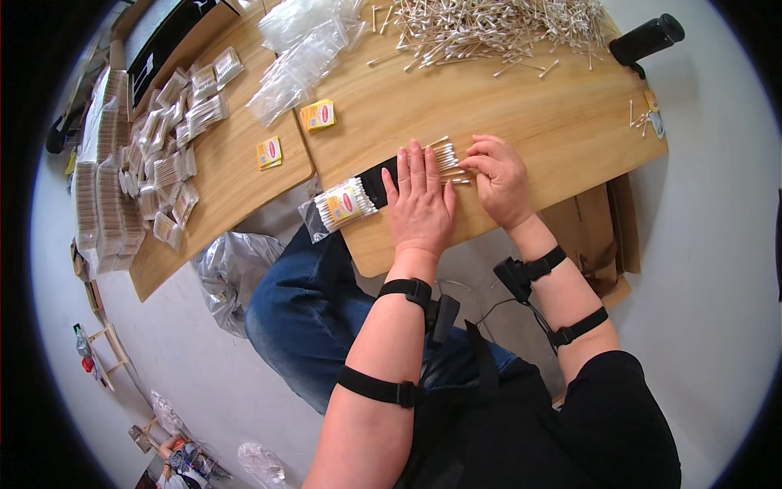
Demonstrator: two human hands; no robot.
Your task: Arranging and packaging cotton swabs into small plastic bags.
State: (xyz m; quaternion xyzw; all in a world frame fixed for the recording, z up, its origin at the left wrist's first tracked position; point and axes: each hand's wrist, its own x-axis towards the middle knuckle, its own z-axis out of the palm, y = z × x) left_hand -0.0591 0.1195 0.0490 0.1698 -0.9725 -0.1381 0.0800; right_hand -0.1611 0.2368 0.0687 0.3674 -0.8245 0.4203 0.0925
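Observation:
My left hand (422, 200) lies flat, fingers stretched out, over a black strip (374, 187) near the table's front edge. From beneath its fingers a row of white-tipped cotton swabs (445, 156) sticks out to the right. My right hand (498, 181) is closed in a pinch at the ends of these swabs, with thumb and index finger on a cotton swab; the fingers partly hide it. At the strip's left end sits a clear bag of cotton swabs (343, 203) with a yellow and red label card inside, its plastic end hanging past the table edge.
A large heap of loose swabs (497, 33) covers the far side, beside a black cylinder (648, 41). Clear empty bags (305, 61) and yellow label cards (318, 116) lie left. Many filled packs (171, 147) pile up on the left table. A cardboard box (582, 236) stands below right.

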